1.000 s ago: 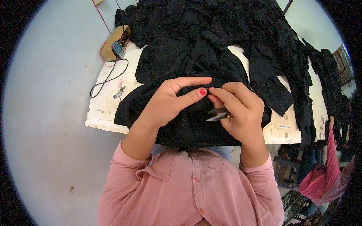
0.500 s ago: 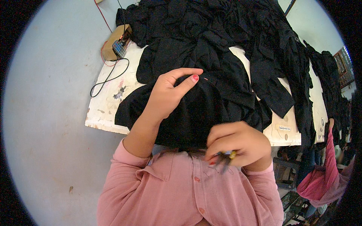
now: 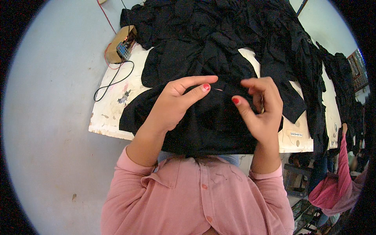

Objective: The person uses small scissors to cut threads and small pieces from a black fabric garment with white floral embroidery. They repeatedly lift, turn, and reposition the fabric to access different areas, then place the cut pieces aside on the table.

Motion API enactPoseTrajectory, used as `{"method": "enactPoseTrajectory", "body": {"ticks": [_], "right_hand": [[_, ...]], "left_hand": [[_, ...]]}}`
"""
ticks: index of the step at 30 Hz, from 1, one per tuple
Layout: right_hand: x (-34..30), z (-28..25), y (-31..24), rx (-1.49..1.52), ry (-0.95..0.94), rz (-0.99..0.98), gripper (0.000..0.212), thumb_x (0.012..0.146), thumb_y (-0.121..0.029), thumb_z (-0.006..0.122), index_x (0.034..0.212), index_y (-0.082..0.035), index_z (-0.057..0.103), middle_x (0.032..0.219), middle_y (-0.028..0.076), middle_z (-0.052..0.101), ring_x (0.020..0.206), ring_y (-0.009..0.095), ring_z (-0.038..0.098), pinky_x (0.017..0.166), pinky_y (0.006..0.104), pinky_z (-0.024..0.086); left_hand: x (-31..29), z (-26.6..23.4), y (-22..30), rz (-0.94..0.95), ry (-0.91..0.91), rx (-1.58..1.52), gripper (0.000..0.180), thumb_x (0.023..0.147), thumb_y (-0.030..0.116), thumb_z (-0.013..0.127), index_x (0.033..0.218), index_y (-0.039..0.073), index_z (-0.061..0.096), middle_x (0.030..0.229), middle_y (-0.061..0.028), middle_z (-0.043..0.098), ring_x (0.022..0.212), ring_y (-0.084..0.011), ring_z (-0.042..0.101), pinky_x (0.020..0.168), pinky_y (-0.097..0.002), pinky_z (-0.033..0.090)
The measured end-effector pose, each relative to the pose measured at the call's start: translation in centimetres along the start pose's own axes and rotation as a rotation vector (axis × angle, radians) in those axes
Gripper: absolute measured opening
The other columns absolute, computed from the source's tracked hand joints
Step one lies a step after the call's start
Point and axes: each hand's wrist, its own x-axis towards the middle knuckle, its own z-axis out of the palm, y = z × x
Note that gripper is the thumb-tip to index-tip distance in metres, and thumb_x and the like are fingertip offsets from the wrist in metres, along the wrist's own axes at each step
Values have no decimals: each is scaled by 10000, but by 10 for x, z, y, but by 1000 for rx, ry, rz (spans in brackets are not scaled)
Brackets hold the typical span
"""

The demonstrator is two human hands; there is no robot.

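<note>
At frame centre, the left hand point(image 3: 172, 103) pinches the black garment point(image 3: 211, 121) on the desk point(image 3: 117, 98). The right hand point(image 3: 260, 107) is closed around a small tool, barely visible. Many dark pieces point(image 3: 235, 31) heaped above look unhandled.

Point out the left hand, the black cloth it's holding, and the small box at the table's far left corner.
left hand point(image 3: 172, 105), head view, back of the hand.
black cloth point(image 3: 213, 125), head view, flat middle between the hands.
small box point(image 3: 117, 49), head view, its tan top.
</note>
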Motion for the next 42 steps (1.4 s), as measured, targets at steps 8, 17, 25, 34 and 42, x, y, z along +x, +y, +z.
{"method": "enactPoseTrajectory", "body": {"ticks": [8, 17, 25, 34, 42], "right_hand": [[-12, 6, -14, 47, -356, -286, 145, 712, -168, 730, 804, -98, 643, 682, 48, 524, 543, 210, 569, 474, 305, 443], [-10, -13, -8, -277, -130, -117, 416, 753, -123, 710, 1152, -61, 610, 936, 97, 608, 717, 256, 580, 607, 327, 475], [-13, -7, -14, -384, -55, -260, 440, 652, -20, 751, 1085, -32, 671, 872, 107, 667, 611, 211, 551, 556, 291, 445], [-15, 5, -6, -435, 21, -342, 409, 685, -91, 741, 1086, -65, 669, 854, 30, 649, 580, 168, 529, 503, 276, 433], [-16, 11, -3, -531, 34, -397, 365, 698, -116, 722, 1059, -73, 685, 846, 12, 643, 573, 143, 518, 485, 267, 412]], "left_hand": [[6, 5, -5, 61, 13, 27, 284, 909, 142, 607, 1151, -2, 637, 1112, -71, 657, 1001, -90, 570, 910, -229, 416], [2, 4, -6, 4, 25, -84, 255, 898, 143, 624, 1113, 11, 661, 1032, -42, 662, 940, -80, 568, 871, -221, 422], [-3, 11, -3, 75, 30, -28, 267, 901, 145, 622, 1129, 10, 653, 1078, -66, 663, 971, -90, 575, 887, -227, 426], [-5, 15, -9, 112, 38, 38, 288, 904, 158, 620, 1149, 8, 642, 1110, -86, 656, 997, -102, 574, 898, -236, 425], [-5, 13, -12, 109, 64, 31, 279, 902, 131, 600, 1147, 3, 643, 1117, -74, 652, 1009, -109, 568, 925, -250, 410]]}}
